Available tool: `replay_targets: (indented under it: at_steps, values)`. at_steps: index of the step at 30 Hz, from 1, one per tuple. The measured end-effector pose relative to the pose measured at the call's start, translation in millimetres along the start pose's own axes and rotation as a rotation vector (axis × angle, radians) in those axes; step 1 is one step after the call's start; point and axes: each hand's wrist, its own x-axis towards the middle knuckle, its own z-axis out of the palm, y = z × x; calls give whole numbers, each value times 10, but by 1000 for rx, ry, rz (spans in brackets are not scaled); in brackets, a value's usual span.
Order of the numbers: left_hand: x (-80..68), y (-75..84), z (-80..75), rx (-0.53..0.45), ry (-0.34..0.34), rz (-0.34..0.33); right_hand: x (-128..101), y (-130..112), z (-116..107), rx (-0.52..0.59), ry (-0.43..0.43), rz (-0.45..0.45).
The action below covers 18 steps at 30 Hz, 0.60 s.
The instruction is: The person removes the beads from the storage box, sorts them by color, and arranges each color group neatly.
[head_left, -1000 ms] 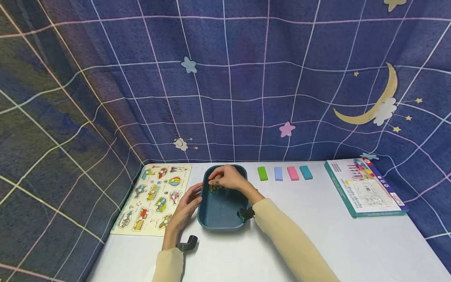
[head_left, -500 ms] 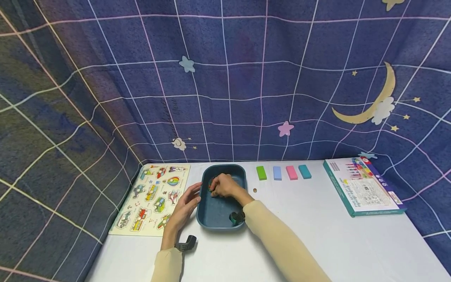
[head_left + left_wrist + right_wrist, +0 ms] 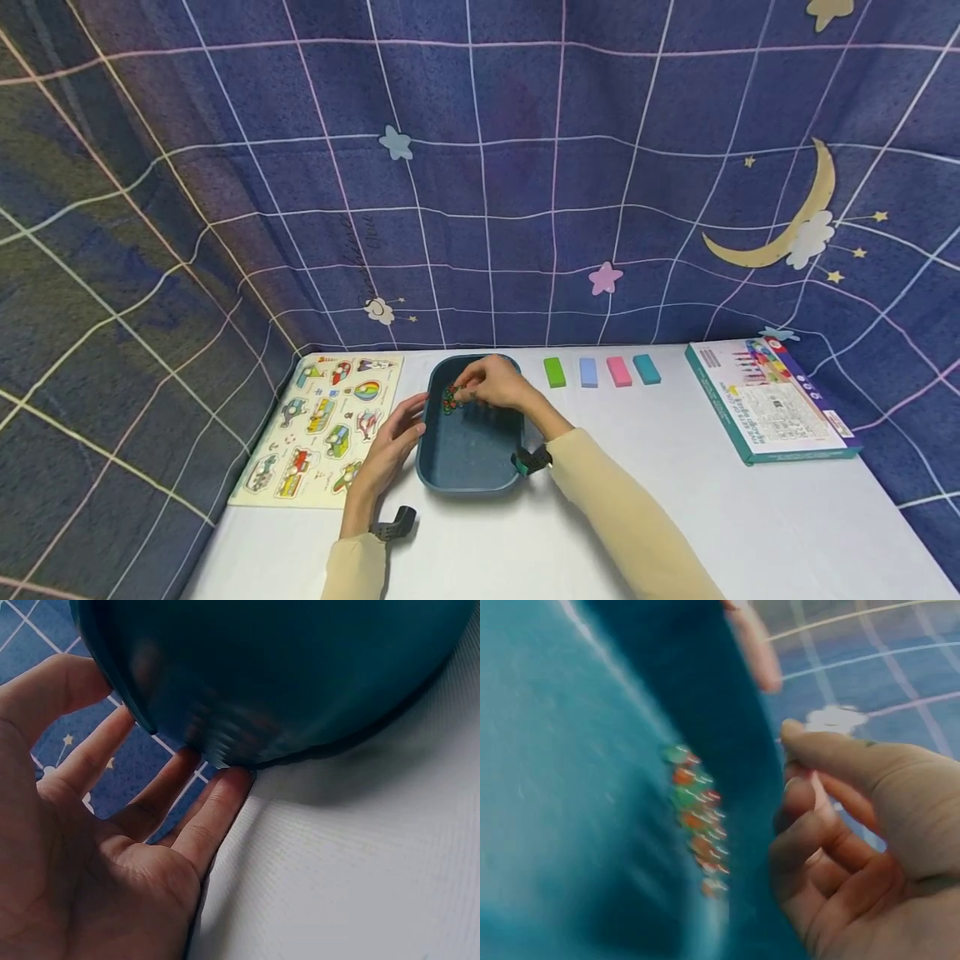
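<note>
A dark teal plastic bin (image 3: pixel 468 467) sits on the white table. Small shiny red, orange and green bead-like pieces (image 3: pixel 697 817) lie clustered along the inside of its left wall. My left hand (image 3: pixel 393 446) rests its fingertips against the bin's left outer wall, fingers loosely extended. Over the bin, just right of the pieces, is my right hand (image 3: pixel 495 385), raised off the floor of the bin. Its fingers are curled in toward the thumb in the right wrist view; blur hides whether anything small is between them.
Left of the bin lies a wooden picture puzzle board (image 3: pixel 322 425). Green (image 3: pixel 555 372), light blue (image 3: pixel 588 372), pink (image 3: pixel 619 372) and teal blocks (image 3: pixel 647 369) stand in a row behind right. A flat boxed set (image 3: pixel 768 400) lies far right. A patterned curtain (image 3: pixel 480 192) backs the table.
My right hand dipped lower into the bin by the pieces, then came back up and slightly right. A small brown round thing on the table, seen earlier, is out of sight. My left hand stayed put.
</note>
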Motion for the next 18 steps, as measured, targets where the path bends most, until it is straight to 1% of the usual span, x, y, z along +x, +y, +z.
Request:
replay_targets:
  at_steps: [4,7,10,13,15,18]
  values:
    - [-5,-8,3,-6,6,6,-252,67,-247,47,75,-24]
    - [-7,-29,2,-5,-1,11,-521,183,-402,56,136,-9]
    - [-8,-33,6,-2,5,18,-795,357,-515,62,191,19]
    - [-14,-18,11,0,15,16,-1034,560,-576,37,240,26]
    - [-15,-10,9,6,18,12,-1165,695,-579,3,261,26]
    - [-16,-2,1,16,14,8,-1307,874,-544,-51,243,15]
